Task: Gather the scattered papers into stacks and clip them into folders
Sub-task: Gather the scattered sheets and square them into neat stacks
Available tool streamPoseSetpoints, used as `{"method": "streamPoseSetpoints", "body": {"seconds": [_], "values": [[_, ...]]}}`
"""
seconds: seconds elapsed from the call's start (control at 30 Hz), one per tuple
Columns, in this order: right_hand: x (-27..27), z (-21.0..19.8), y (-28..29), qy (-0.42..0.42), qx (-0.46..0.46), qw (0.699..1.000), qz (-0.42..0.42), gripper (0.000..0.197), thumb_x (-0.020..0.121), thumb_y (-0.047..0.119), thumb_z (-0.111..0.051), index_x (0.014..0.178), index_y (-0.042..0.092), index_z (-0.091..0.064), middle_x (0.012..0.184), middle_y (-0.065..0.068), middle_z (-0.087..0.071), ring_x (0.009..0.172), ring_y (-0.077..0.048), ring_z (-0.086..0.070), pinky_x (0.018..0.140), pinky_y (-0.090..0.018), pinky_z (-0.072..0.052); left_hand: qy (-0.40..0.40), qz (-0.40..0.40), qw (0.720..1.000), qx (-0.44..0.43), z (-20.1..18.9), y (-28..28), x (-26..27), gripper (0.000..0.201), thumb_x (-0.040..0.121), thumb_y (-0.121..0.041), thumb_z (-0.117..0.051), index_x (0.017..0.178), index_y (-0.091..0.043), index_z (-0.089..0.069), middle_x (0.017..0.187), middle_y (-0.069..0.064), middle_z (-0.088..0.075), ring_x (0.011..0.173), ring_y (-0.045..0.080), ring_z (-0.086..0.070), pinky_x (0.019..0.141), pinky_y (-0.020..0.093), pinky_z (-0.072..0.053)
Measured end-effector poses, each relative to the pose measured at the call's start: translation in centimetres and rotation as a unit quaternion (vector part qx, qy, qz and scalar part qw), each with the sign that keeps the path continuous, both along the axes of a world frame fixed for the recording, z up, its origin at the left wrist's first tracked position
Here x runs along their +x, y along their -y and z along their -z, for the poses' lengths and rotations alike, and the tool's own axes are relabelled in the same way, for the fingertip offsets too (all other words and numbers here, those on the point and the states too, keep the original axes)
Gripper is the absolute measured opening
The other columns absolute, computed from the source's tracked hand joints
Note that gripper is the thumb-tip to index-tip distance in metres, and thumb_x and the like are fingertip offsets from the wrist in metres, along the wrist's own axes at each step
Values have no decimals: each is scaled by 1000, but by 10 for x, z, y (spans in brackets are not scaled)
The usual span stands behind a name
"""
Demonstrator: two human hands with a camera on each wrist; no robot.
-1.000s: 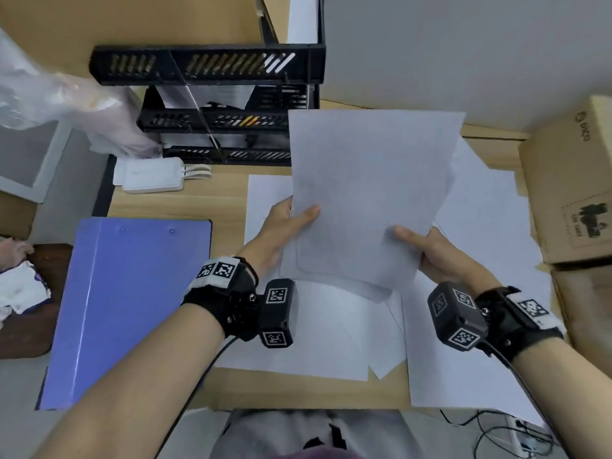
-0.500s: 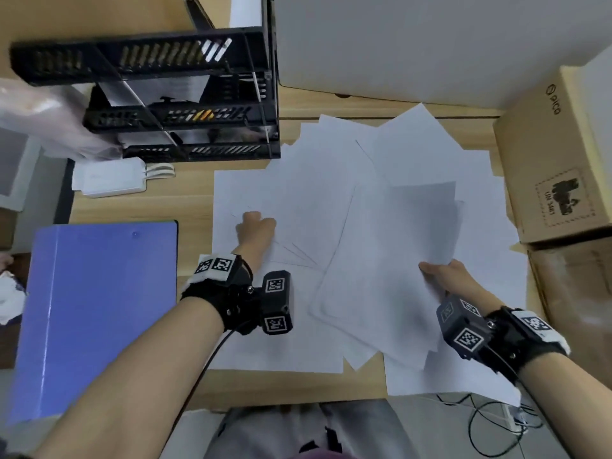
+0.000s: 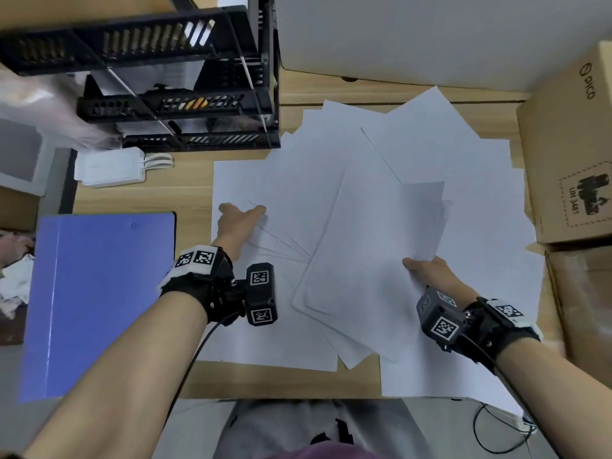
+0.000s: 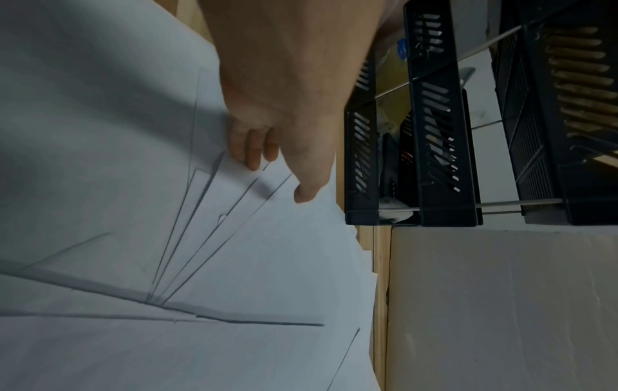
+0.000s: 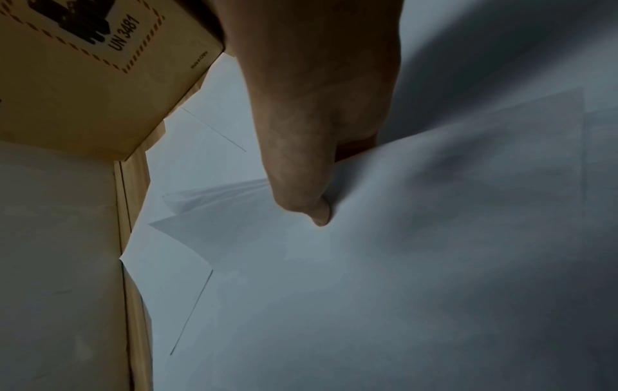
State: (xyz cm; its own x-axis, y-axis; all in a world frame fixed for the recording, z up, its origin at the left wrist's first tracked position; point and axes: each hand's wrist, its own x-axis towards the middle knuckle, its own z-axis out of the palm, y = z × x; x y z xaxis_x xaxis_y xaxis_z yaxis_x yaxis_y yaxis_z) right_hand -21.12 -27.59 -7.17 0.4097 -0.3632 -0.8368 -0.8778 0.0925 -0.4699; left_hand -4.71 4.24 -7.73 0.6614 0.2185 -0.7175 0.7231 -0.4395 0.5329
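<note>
White sheets of scattered paper [image 3: 298, 180] overlap across the wooden desk [image 3: 139, 200]. My right hand [image 3: 414, 265] grips a gathered stack of papers [image 3: 374, 260] at its near right edge, thumb on top, and holds it low and tilted over the loose sheets. In the right wrist view the thumb [image 5: 317, 211] presses onto that stack [image 5: 434, 238]. My left hand [image 3: 245, 212] lies on the fanned sheets at the left; its fingertips [image 4: 254, 153] and thumb touch the fanned paper edges [image 4: 207, 224]. A closed blue folder [image 3: 99, 293] lies at the desk's left.
A black stacked letter tray [image 3: 185, 104] stands at the back left, with a white charger [image 3: 109, 167] in front of it. Cardboard boxes [image 3: 569, 160] line the right side. A grey panel [image 3: 414, 38] runs along the back. Cables [image 3: 496, 432] hang below the front edge.
Both hands held the stack upright a second ago. The left hand has let go and moved onto the loose sheets at the left; the right hand has lowered the stack to the right.
</note>
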Motion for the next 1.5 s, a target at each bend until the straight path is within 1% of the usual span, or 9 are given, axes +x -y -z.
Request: {"method": "streamPoseSetpoints", "body": {"seconds": [0.13, 0.3, 0.47, 0.6, 0.73, 0.93, 1.07, 1.3, 1.5], "values": [[0, 5, 0, -14, 12, 1000, -4, 33, 93, 15, -61, 121, -1, -56, 110, -21, -64, 99, -38, -63, 88, -42, -49, -22, -27, 998, -56, 1, 6, 4, 102, 80, -45, -72, 151, -11, -6, 132, 8, -49, 115, 24, -57, 102, 43, -47], [0, 11, 4, -18, 10, 1000, -5, 44, 90, 25, -65, 125, 2, -54, 116, -18, -63, 103, -36, -62, 92, -44, -49, -13, -154, 980, -122, 3, 19, 5, 92, 75, -30, -80, 143, -16, -19, 103, 5, -57, 89, 20, -61, 67, 27, -55], [-1, 13, 6, -22, 18, 1000, -5, 43, 90, 25, -65, 125, 1, -55, 116, -20, -64, 104, -36, -62, 85, -39, -49, -9, -68, 997, -30, -3, 28, -4, 64, 84, -29, -73, 134, -3, -43, 130, 14, -56, 122, 30, -54, 96, 38, -46], [0, 13, 6, -13, 29, 999, -4, 33, 93, 22, -63, 118, 1, -58, 106, -16, -65, 91, -31, -64, 70, -33, -49, 39, 51, 998, -1, -5, 36, -9, 32, 85, -24, -70, 112, -12, -57, 105, 4, -61, 100, 23, -57, 77, 28, -47], [-5, 12, 6, -3, 39, 999, 5, 34, 93, 20, -62, 119, -1, -59, 106, -18, -66, 95, -35, -64, 76, -36, -51, 70, 84, 994, 0, -7, 47, -9, 16, 81, -19, -71, 94, -18, -61, 102, 3, -66, 105, 26, -61, 93, 38, -50], [-8, 12, 6, -1, 45, 999, 12, 31, 94, 20, -61, 118, 0, -60, 100, -15, -67, 83, -29, -64, 64, -31, -49, 45, 87, 992, 76, -9, 50, -11, 33, 75, -35, -75, 77, -24, -44, 128, 12, -47, 126, 33, -38, 105, 46, -40], [-10, 13, 7, -6, 41, 999, 15, 35, 93, 22, -62, 120, 0, -58, 110, -20, -66, 92, -33, -64, 70, -33, -49, 39, 64, 997, 6, -9, 48, -9, 37, 60, -41, -77, 87, -23, -59, 119, 6, -63, 113, 29, -58, 100, 46, -49], [-14, 7, 7, -3, 29, 1000, 10, 24, 94, 17, -59, 112, 0, -60, 87, -12, -64, 72, -26, -61, 59, -30, -46, 115, 46, 992, -16, -20, 57, -17, 8, 89, -21, -65, 86, -16, -60, 76, -4, -59, 83, 21, -58, 72, 27, -45], [-8, -3, 0, 3, 13, 1000, 22, 21, 93, 12, -59, 112, 3, -57, 91, -12, -64, 89, -33, -63, 85, -41, -52, 207, 71, 975, -26, -51, 67, -12, 20, 91, -25, -61, 107, -13, -60, 107, 8, -67, 109, 31, -59, 92, 36, -49]]}}
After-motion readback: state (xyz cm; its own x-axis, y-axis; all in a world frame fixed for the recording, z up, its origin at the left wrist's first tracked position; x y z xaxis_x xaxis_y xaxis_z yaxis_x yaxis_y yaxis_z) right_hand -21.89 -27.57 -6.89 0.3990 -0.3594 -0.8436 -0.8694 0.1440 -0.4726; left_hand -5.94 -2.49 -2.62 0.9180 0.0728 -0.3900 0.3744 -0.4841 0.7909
